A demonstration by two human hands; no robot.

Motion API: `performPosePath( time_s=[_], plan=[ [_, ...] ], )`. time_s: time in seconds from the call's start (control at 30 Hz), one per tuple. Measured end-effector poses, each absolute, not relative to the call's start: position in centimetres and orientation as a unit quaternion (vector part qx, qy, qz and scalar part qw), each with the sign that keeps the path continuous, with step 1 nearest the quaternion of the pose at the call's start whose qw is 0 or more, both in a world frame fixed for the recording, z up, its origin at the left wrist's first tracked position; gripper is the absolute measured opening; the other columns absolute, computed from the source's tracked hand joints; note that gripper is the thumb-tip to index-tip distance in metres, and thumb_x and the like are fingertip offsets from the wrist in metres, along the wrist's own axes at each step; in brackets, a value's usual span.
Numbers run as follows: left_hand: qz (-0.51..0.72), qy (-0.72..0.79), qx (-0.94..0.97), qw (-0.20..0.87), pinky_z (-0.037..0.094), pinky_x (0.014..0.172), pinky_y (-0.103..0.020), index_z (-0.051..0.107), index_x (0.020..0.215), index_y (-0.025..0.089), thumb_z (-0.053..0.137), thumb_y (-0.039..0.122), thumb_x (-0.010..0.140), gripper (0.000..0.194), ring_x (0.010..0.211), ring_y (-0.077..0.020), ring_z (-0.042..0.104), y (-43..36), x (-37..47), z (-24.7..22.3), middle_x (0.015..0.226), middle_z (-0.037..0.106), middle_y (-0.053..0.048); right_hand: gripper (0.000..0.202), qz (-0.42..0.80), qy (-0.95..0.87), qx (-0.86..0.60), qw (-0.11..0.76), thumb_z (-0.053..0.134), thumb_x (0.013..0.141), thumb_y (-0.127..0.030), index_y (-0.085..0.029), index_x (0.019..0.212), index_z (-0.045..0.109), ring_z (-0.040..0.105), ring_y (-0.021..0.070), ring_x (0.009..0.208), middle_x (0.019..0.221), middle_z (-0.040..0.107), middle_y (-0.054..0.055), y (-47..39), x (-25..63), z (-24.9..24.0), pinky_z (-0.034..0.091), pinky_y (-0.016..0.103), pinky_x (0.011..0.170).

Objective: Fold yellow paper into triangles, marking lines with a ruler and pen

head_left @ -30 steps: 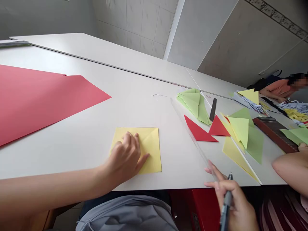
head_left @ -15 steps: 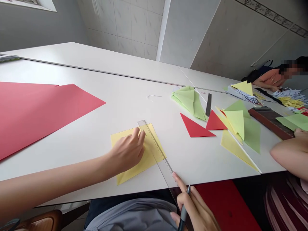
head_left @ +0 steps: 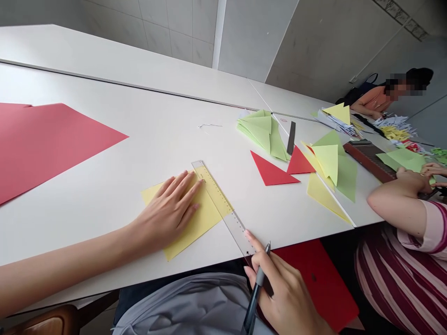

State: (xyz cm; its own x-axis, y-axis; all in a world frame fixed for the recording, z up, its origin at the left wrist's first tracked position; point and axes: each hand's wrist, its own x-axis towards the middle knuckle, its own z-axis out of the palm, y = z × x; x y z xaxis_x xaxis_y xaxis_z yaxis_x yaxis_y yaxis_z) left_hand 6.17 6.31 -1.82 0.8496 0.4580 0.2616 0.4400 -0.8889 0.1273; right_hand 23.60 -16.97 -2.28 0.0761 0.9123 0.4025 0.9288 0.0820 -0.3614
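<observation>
A yellow sheet of paper (head_left: 190, 235) lies on the white table in front of me, with a clear ruler (head_left: 218, 197) slanting across its right part. My left hand (head_left: 171, 204) rests flat on the paper, fingers extended, its fingertips at the ruler's left edge near the far end. At the ruler's near end, which sticks out past the table edge, is my right hand (head_left: 282, 288). Its index finger touches the ruler, while a grey and black pen (head_left: 256, 288) is held between its fingers, tip pointing up and away.
A large red sheet (head_left: 59, 144) lies at left. Red triangles (head_left: 274, 170), green folded papers (head_left: 260, 132), a dark strip (head_left: 291, 138) and yellow pieces (head_left: 326, 197) lie at right. A person's arm (head_left: 398, 200) works beside a paper trimmer (head_left: 370, 160); another person sits beyond.
My left hand has gone from bent fingers pressing on the ruler to lying flat on the paper, farther left. My right hand still has the pen and touches the ruler. The view has shifted.
</observation>
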Motion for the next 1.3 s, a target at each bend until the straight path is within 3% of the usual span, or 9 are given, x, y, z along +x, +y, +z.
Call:
performPosePath(
  time_s=[0.2,0.37,0.5,0.63,0.7,0.77,0.97,1.13,1.3],
  plan=[
    [0.148,0.218,0.965,0.015,0.027,0.116,-0.053,0.032,0.150,0.011,0.020,0.040,0.102,0.057,0.147,-0.0329,0.024,6.6,5.9,-2.0,0.157,0.029,-0.011,0.048,0.016,-0.696,-0.662,0.278,0.043,0.096,-0.016,-0.008,0.143,0.040,0.058,0.0106,0.053,0.065,0.058,-0.001,-17.5,24.7,-1.7,0.051,0.017,0.055],
    [0.157,0.163,0.974,0.004,0.031,0.115,-0.051,0.041,0.143,0.004,0.028,0.030,0.100,0.051,0.143,-0.0337,0.030,7.2,6.0,-1.5,0.153,0.036,-0.018,0.021,0.002,-0.729,-0.635,0.256,0.050,0.094,-0.019,-0.014,0.114,0.057,0.053,0.0095,0.048,0.091,0.071,0.008,-17.6,26.3,-0.8,0.046,0.020,0.046],
    [0.162,0.134,0.977,0.025,0.036,0.112,-0.049,0.048,0.133,0.003,0.034,0.023,0.097,0.044,0.137,-0.0329,0.038,7.4,6.4,-0.6,0.144,0.045,-0.021,0.016,-0.033,-0.720,-0.628,0.294,0.059,0.091,-0.022,-0.015,0.105,0.057,0.052,0.0114,0.051,0.085,0.072,0.008,-16.1,27.6,0.2,0.047,0.024,0.049],
    [0.164,0.137,0.976,0.041,0.037,0.111,-0.050,0.048,0.131,0.005,0.036,0.021,0.096,0.040,0.136,-0.0325,0.036,7.1,6.4,-0.2,0.142,0.045,-0.020,0.014,-0.003,-0.739,-0.602,0.303,0.058,0.091,-0.025,-0.020,0.085,0.046,0.066,0.0197,0.088,0.123,0.066,0.013,-12.9,28.2,0.6,0.056,0.030,0.070],
    [0.164,0.143,0.975,0.045,0.038,0.111,-0.050,0.046,0.132,0.006,0.037,0.019,0.096,0.040,0.138,-0.0314,0.034,6.9,6.2,-0.3,0.142,0.044,-0.019,0.015,0.022,-0.770,-0.580,0.267,0.055,0.090,-0.021,-0.021,0.085,0.041,0.056,0.0250,0.123,0.139,0.056,0.011,-11.4,28.3,0.4,0.053,0.035,0.095],
    [0.162,0.149,0.974,0.048,0.037,0.112,-0.050,0.044,0.134,0.007,0.038,0.018,0.096,0.040,0.139,-0.0302,0.033,6.7,6.0,-0.4,0.144,0.043,-0.018,0.012,0.032,-0.792,-0.568,0.220,0.052,0.089,-0.018,-0.022,0.088,0.040,0.042,0.0252,0.138,0.145,0.050,0.008,-10.6,28.5,0.0,0.045,0.038,0.108],
    [0.162,0.169,0.972,0.031,0.039,0.112,-0.052,0.041,0.139,0.010,0.036,0.014,0.095,0.045,0.145,-0.0323,0.024,6.4,5.7,-0.3,0.153,0.033,-0.018,0.020,-0.014,-0.824,-0.534,0.189,0.040,0.099,-0.035,-0.022,0.084,0.038,0.039,0.0286,0.140,0.143,0.052,0.007,-10.5,29.1,-2.3,0.046,0.042,0.108],
    [0.150,0.171,0.974,0.016,0.040,0.112,-0.053,0.032,0.147,0.012,0.038,0.015,0.093,0.055,0.146,-0.0343,0.024,6.4,5.7,0.0,0.158,0.024,-0.019,0.019,-0.027,-0.799,-0.567,0.201,0.034,0.095,-0.012,-0.022,0.080,0.037,0.046,0.0258,0.135,0.137,0.059,0.003,-10.7,28.5,-3.0,0.050,0.041,0.104],
    [0.137,0.157,0.978,0.002,0.042,0.109,-0.056,0.028,0.149,0.008,0.042,0.014,0.090,0.061,0.146,-0.0373,0.023,6.5,5.8,-0.1,0.157,0.023,-0.024,0.022,-0.024,-0.792,-0.571,0.216,0.035,0.099,-0.017,-0.022,0.078,0.041,0.052,0.0226,0.129,0.129,0.065,0.002,-10.1,28.4,-2.0,0.052,0.037,0.103]
  ],
)
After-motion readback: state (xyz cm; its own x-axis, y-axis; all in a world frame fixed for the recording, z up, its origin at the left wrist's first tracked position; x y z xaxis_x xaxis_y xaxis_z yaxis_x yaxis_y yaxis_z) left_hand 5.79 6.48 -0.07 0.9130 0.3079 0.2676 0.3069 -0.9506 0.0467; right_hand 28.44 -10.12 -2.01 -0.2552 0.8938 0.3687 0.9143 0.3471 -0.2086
